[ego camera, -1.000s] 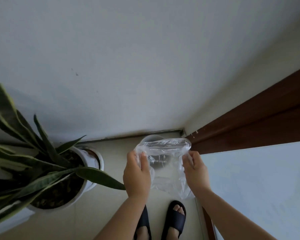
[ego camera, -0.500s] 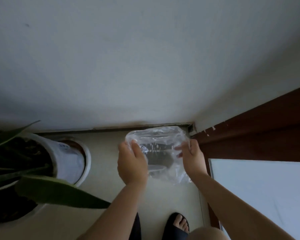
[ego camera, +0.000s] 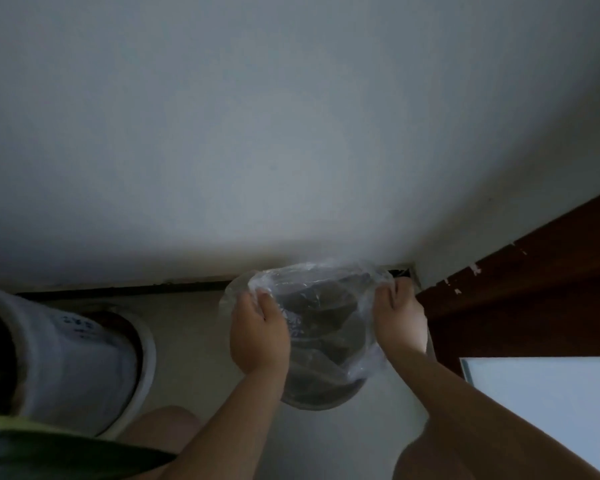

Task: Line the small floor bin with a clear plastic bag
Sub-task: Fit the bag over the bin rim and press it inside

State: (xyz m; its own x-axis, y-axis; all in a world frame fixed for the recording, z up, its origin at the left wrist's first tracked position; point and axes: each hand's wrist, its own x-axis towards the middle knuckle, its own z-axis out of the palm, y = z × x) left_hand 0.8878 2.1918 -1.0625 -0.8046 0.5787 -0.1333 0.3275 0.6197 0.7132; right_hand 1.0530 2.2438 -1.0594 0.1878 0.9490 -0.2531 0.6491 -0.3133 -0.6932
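A small round bin [ego camera: 321, 398] stands on the floor in the corner by the wall. A clear plastic bag [ego camera: 312, 277] is spread open over its mouth and hangs down inside. My left hand [ego camera: 258, 336] pinches the bag's left edge at the rim. My right hand [ego camera: 400, 322] grips the bag's right edge at the opposite side of the rim. The bin's dark inside shows through the plastic; its sides are mostly hidden by my hands and the bag.
A large white plant pot [ego camera: 77, 362] on a saucer stands to the left, with a green leaf [ego camera: 66, 455] at the bottom left. A dark wooden door frame [ego camera: 520, 292] is at right, a pale panel [ego camera: 548, 407] below it. My knees show at the bottom.
I have crouched lower and closer to the floor. The bag has gone from being held open in the air to sitting over the bin's mouth, both hands still gripping it.
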